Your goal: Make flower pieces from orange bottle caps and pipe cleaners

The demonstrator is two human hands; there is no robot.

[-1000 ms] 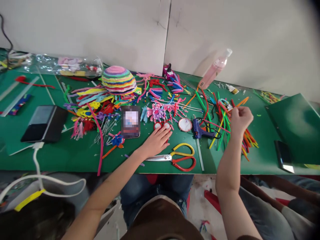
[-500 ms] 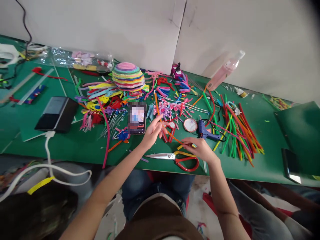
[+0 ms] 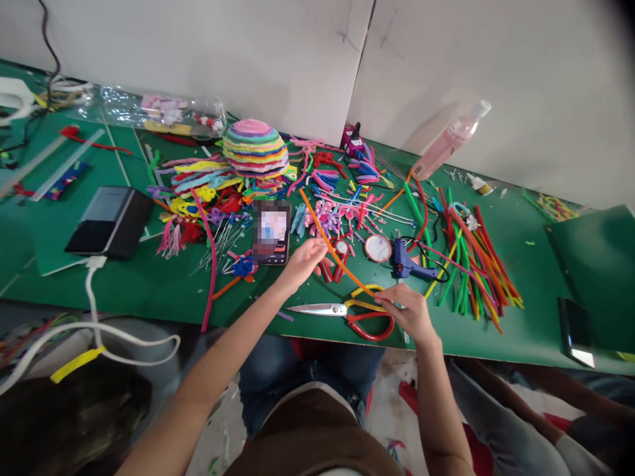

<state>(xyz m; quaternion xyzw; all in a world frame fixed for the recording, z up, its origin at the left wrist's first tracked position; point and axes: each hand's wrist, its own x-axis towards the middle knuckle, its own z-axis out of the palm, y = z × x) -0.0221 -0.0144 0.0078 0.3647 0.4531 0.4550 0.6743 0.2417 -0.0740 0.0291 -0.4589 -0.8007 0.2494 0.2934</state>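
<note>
An orange pipe cleaner (image 3: 342,260) runs slanted between my two hands above the green table (image 3: 149,291). My left hand (image 3: 305,261) pinches it near its upper part, close to a phone (image 3: 272,233). My right hand (image 3: 409,311) pinches its lower end, just over the yellow and red scissors (image 3: 354,311). A bundle of coloured pipe cleaners (image 3: 469,254) lies to the right. A blue glue gun (image 3: 409,262) sits between the bundle and my hands.
A striped round pipe-cleaner cap (image 3: 255,149) and many craft flowers fill the table's middle. A pink spray bottle (image 3: 449,142) leans on the wall. A black power bank (image 3: 110,221) with a white cable lies left. A dark phone (image 3: 575,330) lies at far right.
My right hand left the pipe cleaner bundle and came down to the scissors with an orange pipe cleaner. My left hand rose off the table and took hold of its upper part.
</note>
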